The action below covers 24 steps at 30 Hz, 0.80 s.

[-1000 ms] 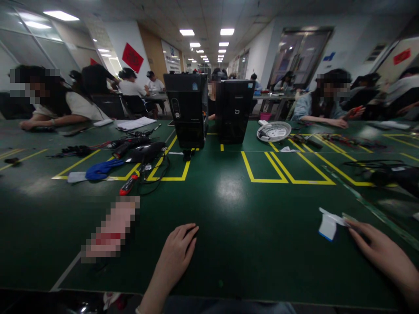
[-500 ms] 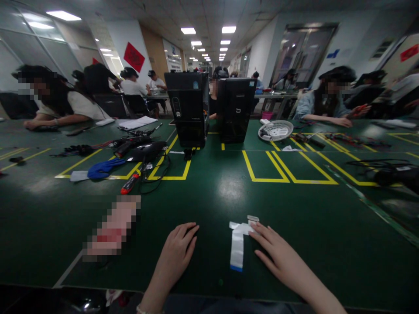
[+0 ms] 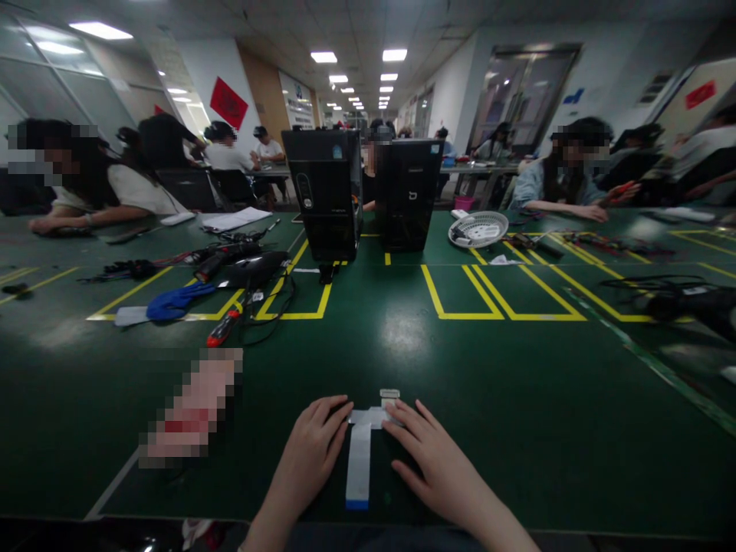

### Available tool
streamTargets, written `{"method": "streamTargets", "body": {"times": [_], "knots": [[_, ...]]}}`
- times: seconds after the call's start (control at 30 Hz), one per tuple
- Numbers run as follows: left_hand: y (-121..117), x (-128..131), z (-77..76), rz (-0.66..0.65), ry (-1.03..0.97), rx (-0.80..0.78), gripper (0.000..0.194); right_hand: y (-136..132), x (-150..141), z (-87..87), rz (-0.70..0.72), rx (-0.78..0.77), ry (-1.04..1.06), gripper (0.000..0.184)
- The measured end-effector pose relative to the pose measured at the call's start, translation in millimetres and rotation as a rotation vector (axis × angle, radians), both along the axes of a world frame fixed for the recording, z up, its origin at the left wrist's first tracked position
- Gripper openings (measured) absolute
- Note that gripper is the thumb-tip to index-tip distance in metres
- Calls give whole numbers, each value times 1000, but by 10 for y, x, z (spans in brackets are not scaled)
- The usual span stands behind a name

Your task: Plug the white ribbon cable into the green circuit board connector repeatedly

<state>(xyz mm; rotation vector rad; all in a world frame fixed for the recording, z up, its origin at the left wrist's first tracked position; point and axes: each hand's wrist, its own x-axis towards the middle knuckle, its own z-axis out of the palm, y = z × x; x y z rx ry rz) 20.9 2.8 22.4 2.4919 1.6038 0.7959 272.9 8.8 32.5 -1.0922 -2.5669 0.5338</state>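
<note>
Free passage over the tabletop [image 3: 529, 414] to the right of the right hand [image 3: 428, 445], and straight ahead as far as two computer cases [image 3: 322, 199]. Obstacles at left: a screwdriver [image 3: 223, 330] and a blurred pink item [image 3: 195, 410]. Between right and left hand [image 3: 316, 437], a flat white cable [image 3: 359, 464].

Flat cable [image 3: 359, 464] on the table [image 3: 517, 429], screwdriver [image 3: 222, 330] farther left, two computer towers [image 3: 327, 195] behind both.

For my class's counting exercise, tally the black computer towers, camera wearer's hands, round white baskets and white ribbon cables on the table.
Black computer towers: 2
Wearer's hands: 2
Round white basket: 1
White ribbon cable: 1
Total: 6
</note>
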Motion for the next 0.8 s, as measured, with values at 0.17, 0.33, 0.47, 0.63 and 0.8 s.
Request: {"method": "streamTargets", "body": {"times": [0.17, 0.33, 0.47, 0.63, 0.8], "knots": [[-38, 296, 36, -185, -54, -18, 35, 7, 4, -34, 5, 14, 7, 61], [23, 461, 29, -258, -80, -38, 39, 19, -7, -56, -4, 13, -1, 61], [59, 435, -13, -249, -51, -51, 38, 3, 8, -22, -14, 8, 7, 58], [43, 432, -6, -216, -37, -70, 35, 95, 344, -66, -187, 82, 24, 43], [33, 441, -8, -200, -45, -99, 34, 351, 1595, -207, -698, 224, -122, 57]]}}
